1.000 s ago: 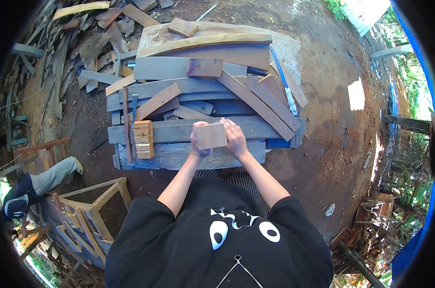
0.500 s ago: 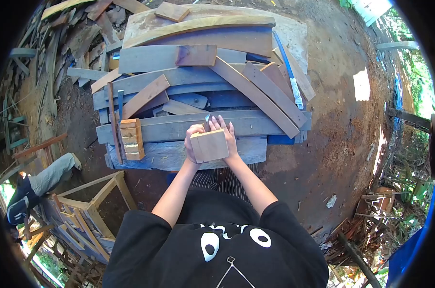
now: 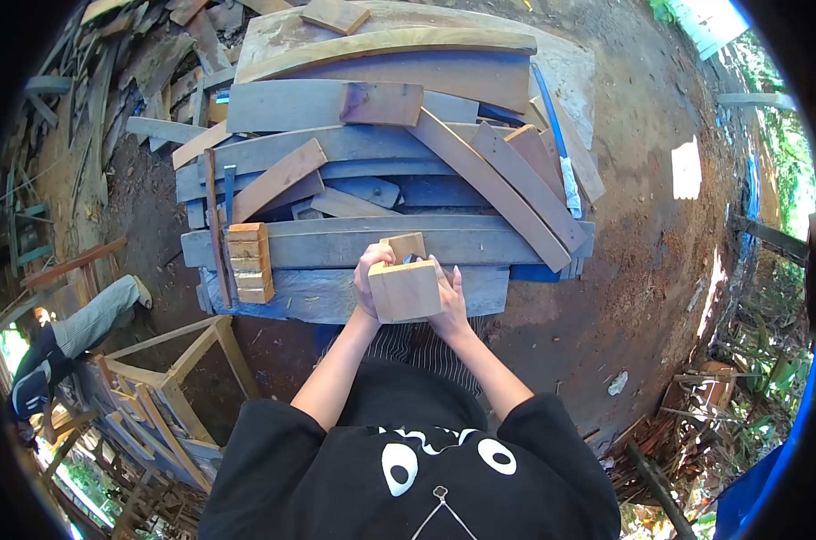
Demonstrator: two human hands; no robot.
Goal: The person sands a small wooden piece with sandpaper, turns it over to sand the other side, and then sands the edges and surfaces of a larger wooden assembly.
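A light wooden block (image 3: pixel 406 292) is held between both hands above the near edge of the plank pile. My left hand (image 3: pixel 369 274) wraps round its left side, fingers closed. At its right side, my right hand (image 3: pixel 450 303) grips the block, with some fingertips pointing up. Just beyond the block, between the hands, a smaller wooden piece (image 3: pixel 405 245) shows; what holds it is partly hidden. A stack of small wooden blocks (image 3: pixel 250 262) stands to the left on the planks.
Long planks (image 3: pixel 336 241) and boards lie across the work surface. A saw with a blue blade and pale wrapped end (image 3: pixel 570 187) rests at the right. A wooden frame (image 3: pixel 192 360) stands lower left, near another person (image 3: pixel 84 324). Scrap wood (image 3: pixel 147 67) lies upper left.
The block has shifted slightly right and down in the view. The smaller piece now shows behind it, and my right hand's fingers have moved from its top towards its right side.
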